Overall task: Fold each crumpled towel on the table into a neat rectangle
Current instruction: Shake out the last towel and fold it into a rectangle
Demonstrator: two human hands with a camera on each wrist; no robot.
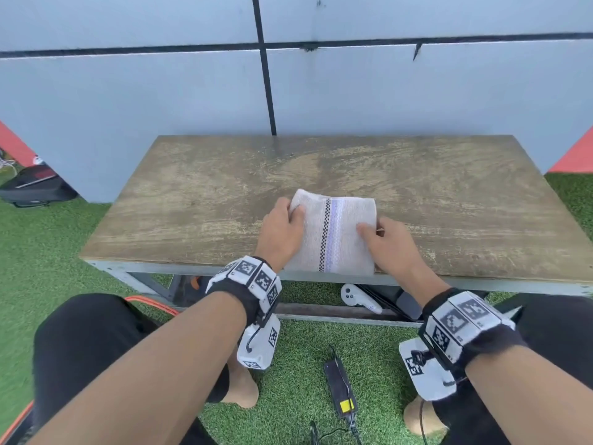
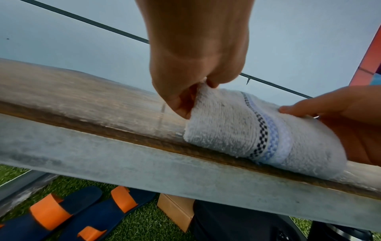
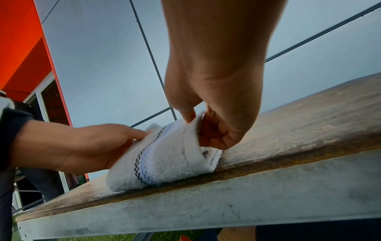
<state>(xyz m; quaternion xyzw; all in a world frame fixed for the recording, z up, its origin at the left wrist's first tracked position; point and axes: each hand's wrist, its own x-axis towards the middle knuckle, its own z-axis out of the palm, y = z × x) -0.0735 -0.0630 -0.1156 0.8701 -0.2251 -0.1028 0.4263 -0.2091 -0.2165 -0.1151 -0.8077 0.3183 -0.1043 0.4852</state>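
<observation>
Soft, light terry towel (image 1: 332, 234) on desk (image 1: 199, 203), likely limp and floppy. Left hand (image 1: 280, 231) and right hand (image 1: 390, 244) pinching opposite side edges; best held at corners.

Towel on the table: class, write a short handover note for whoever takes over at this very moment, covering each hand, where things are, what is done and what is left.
Left hand: pinches the towel's left edge near its far corner.
Right hand: pinches the right edge, thumb on top.
Towel: white with a checked and blue stripe, folded into a thick, roughly rectangular pad at the near edge of the wooden table.
Done: the folds are in; it is no longer crumpled.
Left: probably square the edges, press it flat and let go. No other towel shows on the table.
</observation>
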